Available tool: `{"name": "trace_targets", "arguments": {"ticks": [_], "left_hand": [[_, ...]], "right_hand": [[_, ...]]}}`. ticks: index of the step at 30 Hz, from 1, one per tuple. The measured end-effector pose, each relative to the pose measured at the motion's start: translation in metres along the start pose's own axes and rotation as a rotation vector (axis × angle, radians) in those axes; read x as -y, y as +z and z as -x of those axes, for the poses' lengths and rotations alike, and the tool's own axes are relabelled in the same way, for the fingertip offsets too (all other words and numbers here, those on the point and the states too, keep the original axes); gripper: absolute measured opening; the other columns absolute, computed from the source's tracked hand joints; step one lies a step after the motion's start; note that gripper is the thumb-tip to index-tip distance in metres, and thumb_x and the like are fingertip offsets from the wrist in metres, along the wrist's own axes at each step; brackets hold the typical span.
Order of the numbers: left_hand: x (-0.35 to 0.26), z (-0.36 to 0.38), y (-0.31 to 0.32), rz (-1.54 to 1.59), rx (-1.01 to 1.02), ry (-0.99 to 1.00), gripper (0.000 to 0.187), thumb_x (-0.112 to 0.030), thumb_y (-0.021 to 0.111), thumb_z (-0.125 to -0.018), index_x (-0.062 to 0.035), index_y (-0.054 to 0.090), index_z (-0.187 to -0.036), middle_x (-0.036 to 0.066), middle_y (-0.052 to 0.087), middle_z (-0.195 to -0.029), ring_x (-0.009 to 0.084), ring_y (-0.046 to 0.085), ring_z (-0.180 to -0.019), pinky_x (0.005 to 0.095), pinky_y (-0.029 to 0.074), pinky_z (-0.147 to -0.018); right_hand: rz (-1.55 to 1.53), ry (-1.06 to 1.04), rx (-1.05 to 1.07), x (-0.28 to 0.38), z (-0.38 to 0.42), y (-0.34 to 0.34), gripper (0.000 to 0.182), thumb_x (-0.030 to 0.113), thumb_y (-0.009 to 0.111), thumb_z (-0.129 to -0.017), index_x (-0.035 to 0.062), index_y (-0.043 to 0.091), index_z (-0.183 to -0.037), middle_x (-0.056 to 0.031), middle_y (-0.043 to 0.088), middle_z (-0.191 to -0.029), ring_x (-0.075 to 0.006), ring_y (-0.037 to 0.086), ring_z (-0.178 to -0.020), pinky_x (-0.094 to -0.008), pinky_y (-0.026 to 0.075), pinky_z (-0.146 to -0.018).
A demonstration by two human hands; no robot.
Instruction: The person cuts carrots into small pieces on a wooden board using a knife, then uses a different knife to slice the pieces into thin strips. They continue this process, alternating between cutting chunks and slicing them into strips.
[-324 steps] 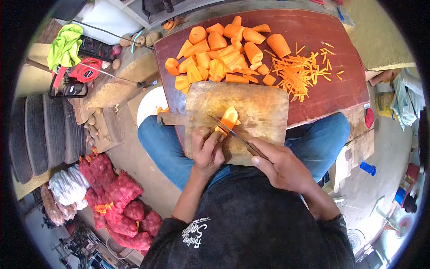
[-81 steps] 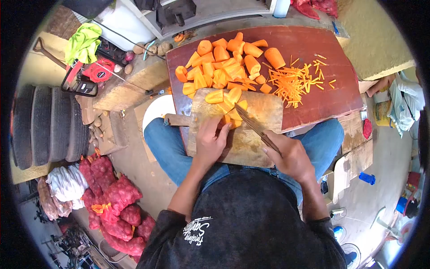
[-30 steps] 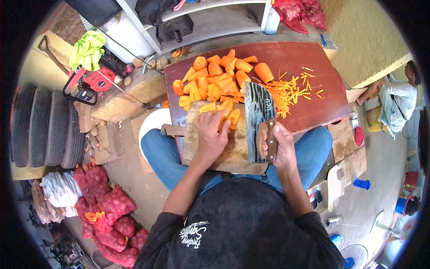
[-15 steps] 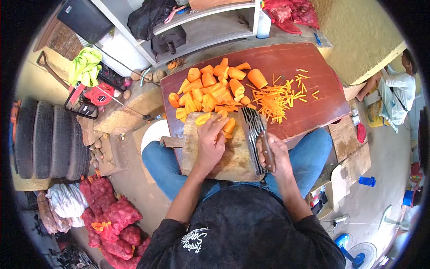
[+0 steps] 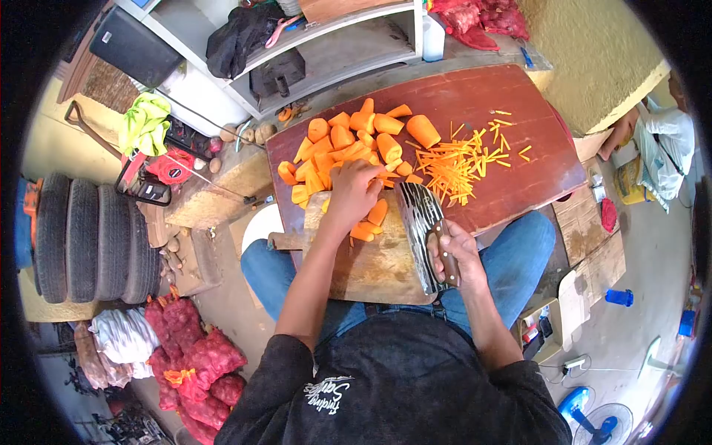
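My right hand (image 5: pixel 458 256) is wrapped round the wooden handle of a broad patterned cleaver (image 5: pixel 420 230), its blade over the right part of the wooden cutting board (image 5: pixel 371 271). My left hand (image 5: pixel 354 191) reaches over the board's far edge to the near side of the peeled carrot pieces (image 5: pixel 343 137); its fingers are bent down among them, and whether they grip a piece is hidden. A few cut carrot chunks (image 5: pixel 366 231) lie on the board between my hands. Thin carrot sticks (image 5: pixel 452 167) form a loose pile beyond the cleaver.
The red-brown table (image 5: pixel 519 96) bears the board and carrots. Shelving (image 5: pixel 334 59) stands behind it. Tyres (image 5: pixel 89 241) and red mesh sacks (image 5: pixel 196 363) are at the left. At the far right, a person (image 5: pixel 619 133) is beside white bags (image 5: pixel 664 148). A fan (image 5: pixel 608 426) stands lower right.
My left hand has moved forward from the board to the carrot pieces, leaving chunks on the board. The cleaver stays in my right hand, and the view has shifted slightly.
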State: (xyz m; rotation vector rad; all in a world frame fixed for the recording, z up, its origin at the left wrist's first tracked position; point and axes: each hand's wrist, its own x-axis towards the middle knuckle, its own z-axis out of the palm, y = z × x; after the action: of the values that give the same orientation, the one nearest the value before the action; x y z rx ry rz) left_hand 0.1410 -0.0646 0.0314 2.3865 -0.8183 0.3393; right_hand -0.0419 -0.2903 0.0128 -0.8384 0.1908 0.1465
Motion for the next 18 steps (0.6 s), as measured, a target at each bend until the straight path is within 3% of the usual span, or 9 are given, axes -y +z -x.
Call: {"name": "trace_targets", "arguments": {"ticks": [2, 5, 8, 9, 10, 14, 17, 18], "left_hand": [[0.004, -0.003, -0.003, -0.016, 0.078, -0.009, 0.024, -0.005, 0.079, -0.093, -0.0023, 0.08, -0.118, 0.016, 0.078, -0.114, 0.0387, 0.071, -0.111, 0.0461, 0.054, -0.096], [0.012, 0.0, -0.016, 0.091, -0.02, -0.166, 0.025, -0.011, 0.08, -0.093, -0.0063, 0.082, -0.118, 0.014, 0.078, -0.119, 0.036, 0.069, -0.115, 0.0467, 0.048, -0.105], [0.017, 0.022, -0.029, 0.385, 0.045, -0.229, 0.033, -0.016, 0.081, -0.088, -0.0093, 0.081, -0.12, 0.013, 0.075, -0.115, 0.032, 0.063, -0.123, 0.0551, 0.041, -0.109], [0.009, 0.03, -0.034, 0.259, 0.1, -0.147, 0.034, -0.017, 0.081, -0.087, -0.0097, 0.081, -0.12, 0.013, 0.075, -0.115, 0.0321, 0.063, -0.123, 0.0554, 0.04, -0.109], [-0.005, 0.036, -0.041, 0.131, 0.154, -0.065, 0.035, -0.017, 0.082, -0.086, -0.01, 0.08, -0.12, 0.013, 0.075, -0.116, 0.0323, 0.063, -0.123, 0.0556, 0.04, -0.11], [-0.024, 0.044, -0.032, -0.134, 0.208, 0.132, 0.038, -0.017, 0.081, -0.083, -0.011, 0.079, -0.121, 0.011, 0.073, -0.118, 0.0323, 0.063, -0.122, 0.0562, 0.036, -0.111], [-0.023, 0.035, -0.028, -0.145, 0.316, 0.156, 0.039, -0.014, 0.079, -0.083, -0.0106, 0.078, -0.122, 0.011, 0.071, -0.12, 0.032, 0.063, -0.119, 0.0549, 0.035, -0.11], [-0.023, 0.034, -0.026, -0.147, 0.283, 0.18, 0.038, -0.013, 0.079, -0.083, -0.0101, 0.078, -0.121, 0.011, 0.072, -0.116, 0.0318, 0.064, -0.116, 0.0545, 0.036, -0.108]], "right_hand": [[-0.061, 0.005, -0.003, 0.001, -0.001, -0.002, 0.044, 0.031, 0.073, -0.107, -0.0033, 0.056, -0.129, -0.0083, 0.064, -0.086, -0.0101, 0.06, -0.056, -0.0236, 0.051, -0.043], [-0.093, -0.004, 0.015, 0.0, -0.002, -0.003, 0.047, 0.028, 0.072, -0.106, -0.0021, 0.056, -0.138, -0.0076, 0.066, -0.089, -0.0099, 0.061, -0.058, -0.0242, 0.052, -0.044], [-0.141, 0.004, 0.048, -0.003, -0.004, -0.011, 0.047, 0.025, 0.07, -0.108, -0.0013, 0.053, -0.142, -0.0088, 0.066, -0.091, -0.0107, 0.062, -0.059, -0.0241, 0.052, -0.043], [-0.154, 0.011, 0.047, -0.004, -0.004, -0.01, 0.046, 0.024, 0.07, -0.108, -0.0012, 0.053, -0.143, -0.009, 0.065, -0.091, -0.0109, 0.062, -0.059, -0.0241, 0.052, -0.043], [-0.118, -0.008, 0.023, 0.001, -0.004, -0.001, 0.035, 0.027, 0.067, -0.111, -0.0023, 0.056, -0.126, -0.0083, 0.062, -0.087, -0.0087, 0.055, -0.054, -0.0219, 0.049, -0.041], [-0.142, 0.0, 0.035, 0.002, -0.008, -0.001, 0.034, 0.026, 0.067, -0.111, -0.0008, 0.054, -0.127, -0.0084, 0.061, -0.088, -0.009, 0.055, -0.055, -0.0225, 0.048, -0.04], [-0.127, 0.009, 0.04, 0.002, -0.007, -0.003, 0.034, 0.026, 0.068, -0.11, -0.0003, 0.054, -0.127, -0.0088, 0.061, -0.089, -0.0091, 0.055, -0.056, -0.0229, 0.049, -0.04], [-0.163, 0.019, 0.038, 0.002, -0.007, -0.003, 0.026, 0.02, 0.066, -0.11, 0.002, 0.055, -0.125, -0.0095, 0.064, -0.09, -0.0103, 0.06, -0.058, -0.0246, 0.048, -0.039]]}}
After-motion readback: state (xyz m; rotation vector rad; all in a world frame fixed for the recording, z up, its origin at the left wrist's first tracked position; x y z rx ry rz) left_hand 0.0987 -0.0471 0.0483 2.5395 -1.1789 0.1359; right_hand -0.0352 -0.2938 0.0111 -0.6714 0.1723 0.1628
